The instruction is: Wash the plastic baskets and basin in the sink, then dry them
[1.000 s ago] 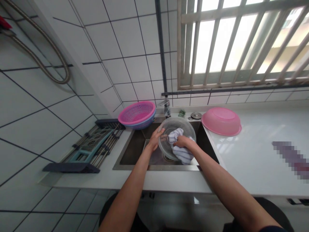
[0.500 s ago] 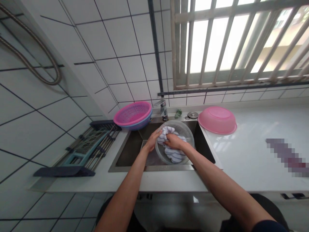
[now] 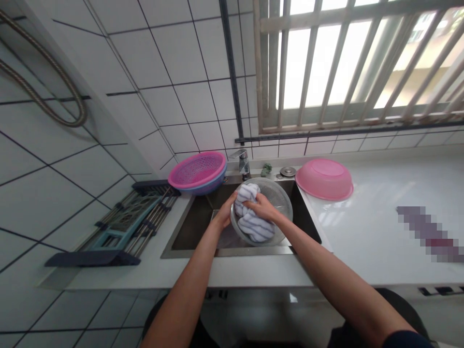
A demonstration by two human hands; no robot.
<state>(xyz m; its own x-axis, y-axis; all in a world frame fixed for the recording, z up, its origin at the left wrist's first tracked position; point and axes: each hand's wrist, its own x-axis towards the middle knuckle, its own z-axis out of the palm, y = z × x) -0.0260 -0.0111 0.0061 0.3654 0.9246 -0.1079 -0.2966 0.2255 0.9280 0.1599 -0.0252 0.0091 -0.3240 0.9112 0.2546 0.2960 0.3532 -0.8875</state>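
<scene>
A white towel (image 3: 256,227) with thin dark stripes lies bunched up inside a clear plastic basin (image 3: 284,203), which is over the sink (image 3: 197,232). My right hand (image 3: 264,209) is closed on the middle of the towel from the right, thumb and fingers pressed into the folds. On the left side, my left hand (image 3: 226,211) holds the towel's edge by the basin's rim; the cloth partly hides its fingertips. Behind the basin stands the chrome faucet (image 3: 244,165).
A pink strainer (image 3: 197,171) nested in a blue basin (image 3: 213,186) sits at the back left. An upturned pink basin (image 3: 324,180), a sink plug (image 3: 288,171) and a green scrap (image 3: 266,169) lie behind and right. A folding rack (image 3: 123,222) rests on the left counter.
The towel is gathered more toward the left side of the basin, and more of the basin's right inside shows. My right hand has shifted with it; the left stays at the rim.
</scene>
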